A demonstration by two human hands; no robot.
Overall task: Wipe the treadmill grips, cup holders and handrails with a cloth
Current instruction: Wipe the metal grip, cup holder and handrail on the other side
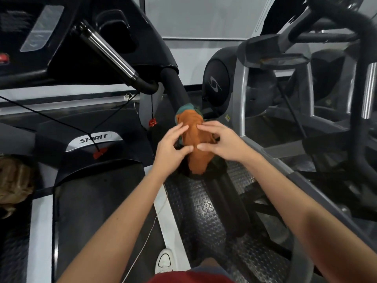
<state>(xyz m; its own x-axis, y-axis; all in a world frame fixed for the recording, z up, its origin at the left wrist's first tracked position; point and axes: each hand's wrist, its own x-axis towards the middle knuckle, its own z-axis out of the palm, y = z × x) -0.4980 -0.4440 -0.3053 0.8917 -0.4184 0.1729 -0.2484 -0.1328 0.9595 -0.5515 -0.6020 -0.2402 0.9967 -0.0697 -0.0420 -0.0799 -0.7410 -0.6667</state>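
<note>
Head view looks down on the left hand (171, 144) and right hand (222, 141), which meet from either side on an orange cloth (193, 131). Both have their fingers spread and nearly straight, with fingertips and thumbs resting on the fabric rather than curled round it. The cloth is soft and rumpled, with a teal edge showing at its far end. It lies draped over the black, matte, tube-shaped handrail (175, 86), directly between and under the two hands, hiding that stretch of rail. Farther up the treadmill, a polished chrome grip bar (110, 50) slants out from the glossy dark console, just beside a deep dark cup holder (116, 31). A red safety clip (152, 122) hangs on a cord near the rail. To the left is a silver SPIRIT badge (93, 139) above the dull black treadmill belt (91, 221). Below the rail, the rubber floor (204, 211) is studded with small round bumps, and a white shoe (164, 260) stands at the belt's edge. A grey machine (240, 99) stands to the right, before a pale wall.
</note>
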